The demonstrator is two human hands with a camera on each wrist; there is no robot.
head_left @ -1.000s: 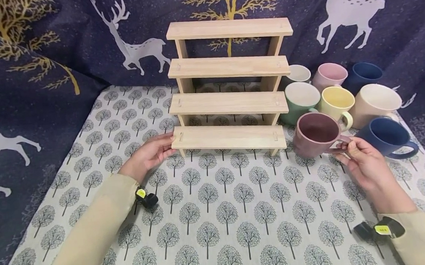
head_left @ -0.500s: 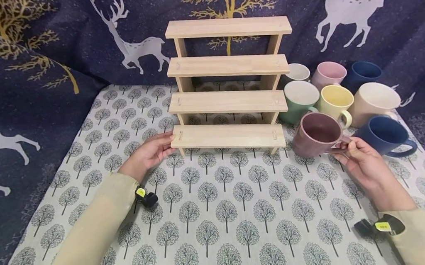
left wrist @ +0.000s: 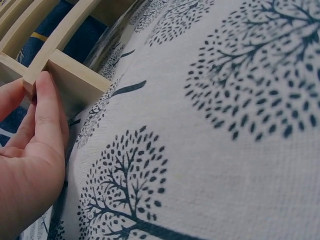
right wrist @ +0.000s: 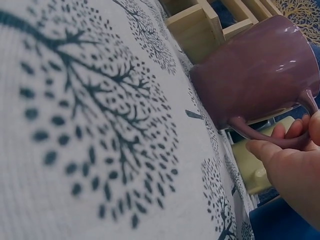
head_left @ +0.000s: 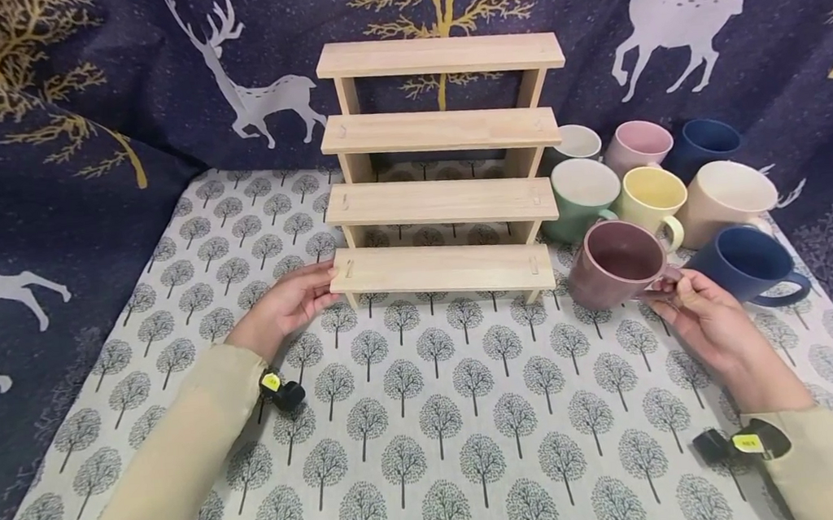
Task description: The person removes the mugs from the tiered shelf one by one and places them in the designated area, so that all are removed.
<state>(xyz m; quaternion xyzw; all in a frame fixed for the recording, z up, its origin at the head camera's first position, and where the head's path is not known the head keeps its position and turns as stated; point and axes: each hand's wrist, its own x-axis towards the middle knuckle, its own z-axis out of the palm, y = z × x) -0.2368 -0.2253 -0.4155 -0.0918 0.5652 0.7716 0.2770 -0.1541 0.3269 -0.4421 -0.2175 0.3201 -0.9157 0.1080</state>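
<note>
A mauve mug (head_left: pixel 617 265) is at the front of a group of mugs, its handle pointing toward my right hand (head_left: pixel 711 318). Thumb and fingers of that hand pinch the handle (right wrist: pixel 280 141), as the right wrist view also shows. The mug is upright, at or very near the tablecloth. A four-step wooden display shelf (head_left: pixel 442 268) stands in the middle. My left hand (head_left: pixel 289 304) grips the left end of its lowest board between thumb and fingers. In the left wrist view, the fingertips wrap the corner of that board (left wrist: pixel 44 62).
Right of the shelf, a green mug (head_left: pixel 576 219), a yellow mug (head_left: pixel 649 209), a beige mug (head_left: pixel 717 216), a blue mug (head_left: pixel 743 267) and several others crowd together. Tree-printed cloth (head_left: pixel 437 422) covers the table. Behind hangs a dark deer-patterned curtain (head_left: pixel 153 85).
The head view has shifted a little, so everything sits slightly further left in it. Both hands keep the same hold on the mug handle and the shelf board.
</note>
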